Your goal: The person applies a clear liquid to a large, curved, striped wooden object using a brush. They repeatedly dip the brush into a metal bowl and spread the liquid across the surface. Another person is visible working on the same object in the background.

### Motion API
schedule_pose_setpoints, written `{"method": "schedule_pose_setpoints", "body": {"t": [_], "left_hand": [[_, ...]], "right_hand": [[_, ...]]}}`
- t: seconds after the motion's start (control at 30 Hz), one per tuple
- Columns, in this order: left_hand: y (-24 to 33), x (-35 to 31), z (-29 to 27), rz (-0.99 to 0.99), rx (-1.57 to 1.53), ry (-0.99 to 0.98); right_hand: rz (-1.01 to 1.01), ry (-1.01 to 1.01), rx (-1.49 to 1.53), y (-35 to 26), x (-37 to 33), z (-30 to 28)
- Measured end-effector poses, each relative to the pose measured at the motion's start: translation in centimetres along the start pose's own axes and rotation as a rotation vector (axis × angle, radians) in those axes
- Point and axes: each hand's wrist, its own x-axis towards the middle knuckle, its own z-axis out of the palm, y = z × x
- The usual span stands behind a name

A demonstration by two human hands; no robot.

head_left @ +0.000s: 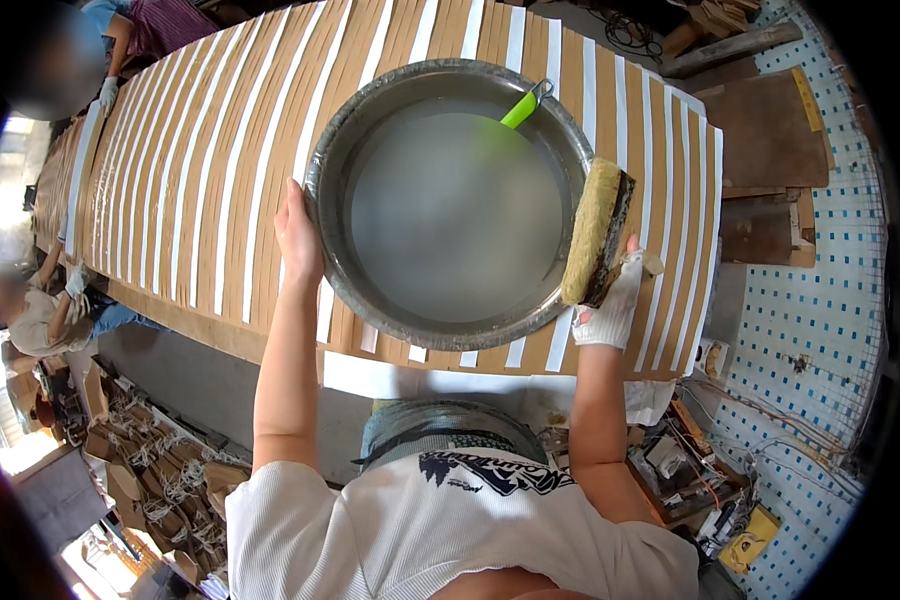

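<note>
A large round metal basin (332, 268) of cloudy greyish liquid sits over the striped surface in front of me. A green handle (520, 108) with a metal loop end slants out of the liquid at the far right rim. My bare left hand (298, 240) holds the basin's left side, its fingers along the outer wall. At the right rim, my right hand (615, 305), in a white fingerless glove, grips a wide brush (591, 232) with yellowish bristles and a dark back. The brush touches or overlaps the rim. Part of the right fingers is hidden behind it.
Brown and white strips (240, 170) cover the long worktable. Two people stand at its left end, one gloved hand (76, 280) near the edge. Bundled brown pieces (160, 470) lie lower left; tools and cables (685, 450) crowd the lower right. Boards (770, 130) lie at right.
</note>
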Motion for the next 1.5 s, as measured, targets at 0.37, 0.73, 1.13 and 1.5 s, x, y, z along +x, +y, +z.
{"method": "schedule_pose_setpoints", "body": {"t": [0.37, 0.73, 1.13, 1.5], "left_hand": [[-1.0, 2.3, -0.1, 0.009, -0.148, -0.012], [-1.3, 9.8, -3.2, 0.169, -0.045, 0.060], [-1.5, 9.5, -7.7, 0.077, 0.092, -0.028], [-6.7, -4.8, -19.0, -0.046, 0.018, -0.041]], "right_hand": [[-0.094, 0.042, 0.058, 0.5, 0.9, 1.1], [-0.098, -0.025, 0.003, 5.1, 0.2, 4.8], [-0.219, 0.070, -0.133, 3.4, -0.5, 5.8], [-0.654, -0.299, -0.922, 8.2, -4.4, 8.8]]}}
